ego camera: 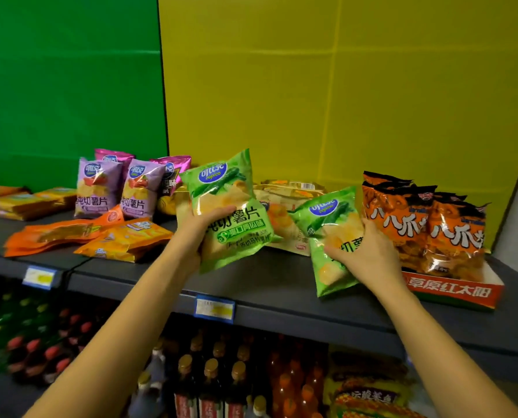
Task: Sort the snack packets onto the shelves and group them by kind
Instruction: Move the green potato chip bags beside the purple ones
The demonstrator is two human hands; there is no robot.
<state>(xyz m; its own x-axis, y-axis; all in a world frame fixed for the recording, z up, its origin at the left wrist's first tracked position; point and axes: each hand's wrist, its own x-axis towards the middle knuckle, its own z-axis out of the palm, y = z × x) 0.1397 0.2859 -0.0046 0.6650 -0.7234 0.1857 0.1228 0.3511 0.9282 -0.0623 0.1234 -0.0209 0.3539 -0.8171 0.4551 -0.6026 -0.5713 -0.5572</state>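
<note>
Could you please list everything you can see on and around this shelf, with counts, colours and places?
Green chip packets: two, green, one in each hand above the shelf's middle.
Purple chip packets: two, lilac, upright at back left.
Magenta packets: two, pink, behind the purple ones.
Orange flat packets: several, orange, lying front left.
Yellow flat packets: several, yellow-orange, lying far left.
Beige packets: a pile, count unclear, behind the green ones.
Orange ring-snack bags: about four, orange, upright in the red box.
Red box: one, right.
Shelf: one, dark grey.
Price tags: two, blue, shelf edge.
Bottles: many, below.
Left hand: holding a packet.
Right hand: holding the other.
</note>
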